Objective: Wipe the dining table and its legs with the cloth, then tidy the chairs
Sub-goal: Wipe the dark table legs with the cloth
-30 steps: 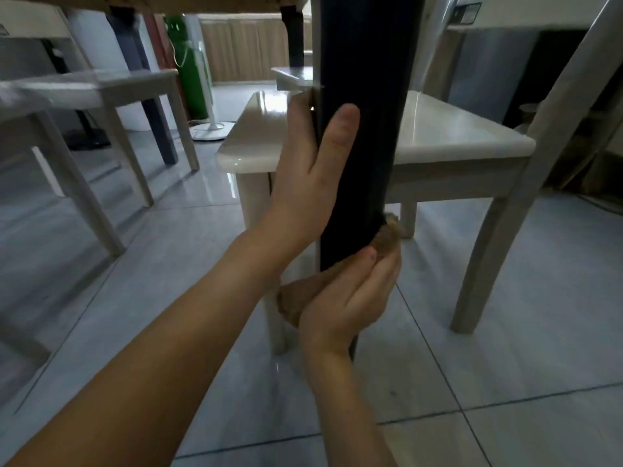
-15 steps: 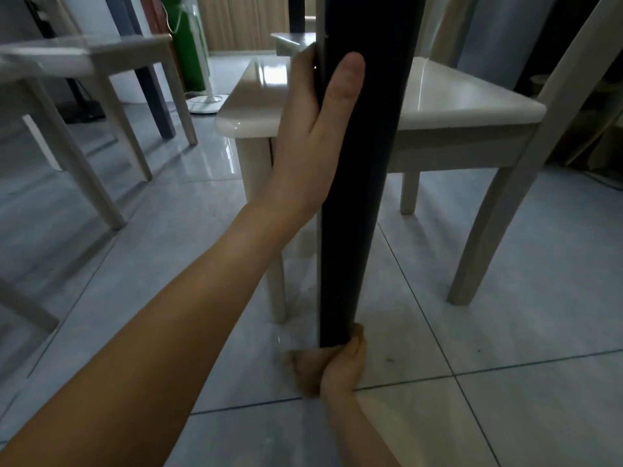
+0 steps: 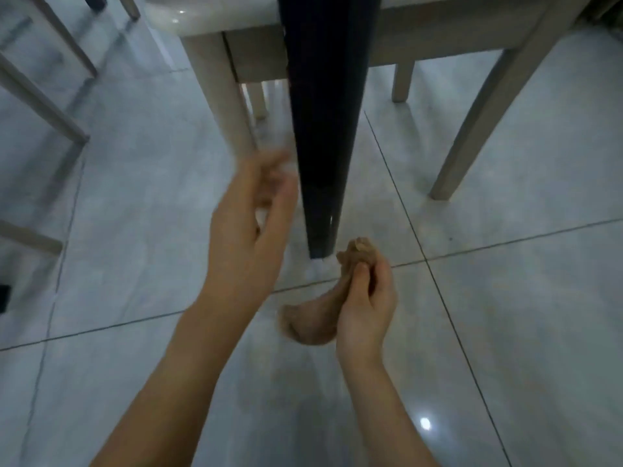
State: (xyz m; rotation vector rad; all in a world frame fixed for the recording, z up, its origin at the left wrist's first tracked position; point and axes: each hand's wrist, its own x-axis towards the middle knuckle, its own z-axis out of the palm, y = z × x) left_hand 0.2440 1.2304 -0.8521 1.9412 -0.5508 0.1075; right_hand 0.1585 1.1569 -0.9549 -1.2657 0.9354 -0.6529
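Observation:
The dark table leg (image 3: pixel 322 136) runs down the middle of the view and tapers to its foot on the grey tile floor. My right hand (image 3: pixel 369 306) grips a bunched tan cloth (image 3: pixel 313 320) just right of and below the foot; the cloth is off the leg. Motion-blurred, my left hand (image 3: pixel 251 227) hovers to the left of the leg with its fingers loosely bent and nothing in it. A narrow gap separates it from the leg.
A cream chair (image 3: pixel 209 85) stands right behind the table leg, its seat at the top of the view and its legs to either side. More pale chair legs (image 3: pixel 47 106) cross the left edge. A small dark object (image 3: pixel 4 298) lies at the far left.
My left hand has let go of the table leg and dropped beside it. My right hand has pulled the cloth away from the foot. The view has tilted down toward the floor.

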